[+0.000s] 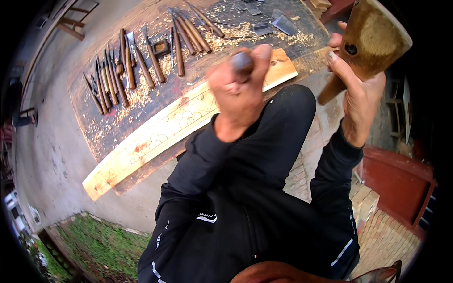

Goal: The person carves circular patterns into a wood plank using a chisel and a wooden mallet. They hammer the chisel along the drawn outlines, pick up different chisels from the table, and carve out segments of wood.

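Observation:
My left hand (236, 99) is closed round an upright tool with a round wooden handle (242, 65), probably a carving chisel. I see its butt end; its blade is hidden below the fist. Under that hand lies a long pale wooden board (153, 139), drawn with curved, flower-like outlines. To the right, my right hand (361, 92) grips a thick wooden mallet (377, 42), raised beside my knee. The mallet's head points up and away, while the end of its handle shows below my fingers.
On the dark, shaving-strewn worktable (188, 70) several wood-handled carving tools (127, 66) lie beyond the board. Flat dark metal pieces (284, 25) rest at its far end. My bent knee (297, 104) is against the board's near side. A red wooden piece (396, 181) stands at right.

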The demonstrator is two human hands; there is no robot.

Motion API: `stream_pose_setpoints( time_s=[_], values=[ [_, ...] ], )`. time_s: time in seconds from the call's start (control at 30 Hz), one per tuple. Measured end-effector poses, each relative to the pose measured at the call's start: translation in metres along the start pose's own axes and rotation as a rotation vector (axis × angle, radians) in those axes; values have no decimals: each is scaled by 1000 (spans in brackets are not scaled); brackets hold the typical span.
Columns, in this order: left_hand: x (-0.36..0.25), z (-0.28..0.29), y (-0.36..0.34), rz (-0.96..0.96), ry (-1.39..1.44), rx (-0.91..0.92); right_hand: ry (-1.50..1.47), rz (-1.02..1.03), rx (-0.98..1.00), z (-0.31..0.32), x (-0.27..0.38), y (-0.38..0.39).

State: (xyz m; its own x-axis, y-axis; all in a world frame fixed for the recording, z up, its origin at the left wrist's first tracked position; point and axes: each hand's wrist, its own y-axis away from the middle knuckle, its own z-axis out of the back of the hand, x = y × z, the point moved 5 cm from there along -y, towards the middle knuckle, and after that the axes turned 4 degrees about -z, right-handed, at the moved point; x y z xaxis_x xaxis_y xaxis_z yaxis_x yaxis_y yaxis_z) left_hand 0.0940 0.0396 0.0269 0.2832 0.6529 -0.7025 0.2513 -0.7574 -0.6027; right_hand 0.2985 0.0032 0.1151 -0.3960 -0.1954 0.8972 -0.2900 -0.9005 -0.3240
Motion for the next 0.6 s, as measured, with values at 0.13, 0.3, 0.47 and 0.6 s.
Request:
stream_pose_setpoints(
  time_s=[0.13, 0.3, 0.47, 0.6],
  values=[
    [-19, 47, -34, 104, 256, 50, -606, -168, 62, -20, -56, 11],
    [-18, 111, -34, 284, 45, -154, -767, -362, 41, -35, -136, 28],
    [-21, 129, -19, 344, -75, -227, -840, -432, 70, -32, -152, 36],
    [-26, 125, -18, 327, -70, -238, -728, -401, 88, -34, -145, 36]
  ],
)
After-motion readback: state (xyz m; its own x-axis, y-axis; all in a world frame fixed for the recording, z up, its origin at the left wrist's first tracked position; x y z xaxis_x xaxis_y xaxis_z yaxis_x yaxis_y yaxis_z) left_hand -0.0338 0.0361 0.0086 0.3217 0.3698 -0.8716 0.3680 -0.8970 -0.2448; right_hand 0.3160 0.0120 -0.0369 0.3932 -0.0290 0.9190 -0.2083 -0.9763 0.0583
